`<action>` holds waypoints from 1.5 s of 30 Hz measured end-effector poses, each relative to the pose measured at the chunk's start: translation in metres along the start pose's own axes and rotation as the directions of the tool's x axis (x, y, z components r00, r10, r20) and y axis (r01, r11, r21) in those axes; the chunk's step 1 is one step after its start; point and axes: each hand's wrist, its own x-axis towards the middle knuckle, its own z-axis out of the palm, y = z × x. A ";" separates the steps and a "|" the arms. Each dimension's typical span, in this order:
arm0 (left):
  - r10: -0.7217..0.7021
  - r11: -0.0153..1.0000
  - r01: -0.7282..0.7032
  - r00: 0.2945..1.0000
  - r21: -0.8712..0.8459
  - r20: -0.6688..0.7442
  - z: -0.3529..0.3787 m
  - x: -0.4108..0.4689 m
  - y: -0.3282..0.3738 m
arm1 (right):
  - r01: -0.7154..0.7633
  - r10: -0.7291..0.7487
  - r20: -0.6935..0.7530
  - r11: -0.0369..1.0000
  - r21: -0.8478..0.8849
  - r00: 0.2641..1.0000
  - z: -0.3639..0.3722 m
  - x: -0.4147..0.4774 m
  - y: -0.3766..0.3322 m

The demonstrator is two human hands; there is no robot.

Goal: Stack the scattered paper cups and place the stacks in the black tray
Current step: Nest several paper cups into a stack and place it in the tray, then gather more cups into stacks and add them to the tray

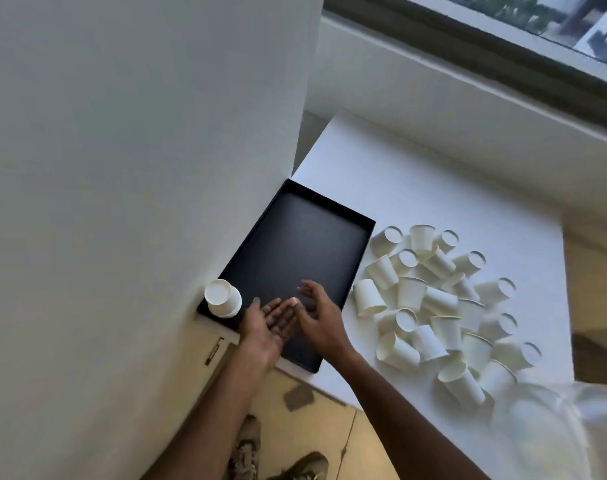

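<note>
Empty hands [288,317], cup stack [223,298] seemingly just left.

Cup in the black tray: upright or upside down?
Upside down. The cup stands in the black tray's near-left corner with its flat closed base facing up and its wider rim down. Whether it is one cup or a stack: cannot tell.

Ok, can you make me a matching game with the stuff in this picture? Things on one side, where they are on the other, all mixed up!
Things:
1. black tray
2. upside-down cup stack
3. scattered cups
4. both hands

Places:
A. lying in a heap on the white table, right of the tray
B. standing in the tray's near left corner
C. against the wall, on the table's left side
D. empty, over the tray's near end

Pairs: 1-C, 2-B, 3-A, 4-D
</note>
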 end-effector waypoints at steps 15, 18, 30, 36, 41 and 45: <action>0.068 0.728 -0.274 0.941 0.629 0.331 0.107 -0.055 -0.075 | -0.086 0.148 -0.476 0.985 0.149 0.867 -0.172 -0.074 0.037; 0.040 0.660 -0.275 0.942 0.699 0.332 0.116 -0.053 -0.098 | -0.152 0.210 -0.506 0.976 0.154 0.837 -0.189 -0.094 0.059; -0.050 0.458 -0.067 0.994 0.886 0.101 0.092 -0.007 -0.190 | -0.369 0.321 -0.433 0.929 -0.030 0.843 -0.158 -0.117 0.156; -0.071 0.419 -0.024 0.996 0.908 0.059 0.084 -0.001 -0.204 | -0.366 0.334 -0.393 0.931 -0.007 0.857 -0.145 -0.106 0.168; -0.013 0.335 -0.127 0.990 0.934 0.140 0.073 0.007 -0.205 | -0.346 0.331 -0.390 0.938 0.035 0.859 -0.140 -0.107 0.169; 0.120 0.092 -0.276 0.957 0.957 0.264 0.069 -0.003 -0.201 | -0.312 0.321 -0.403 0.946 0.090 0.857 -0.139 -0.114 0.165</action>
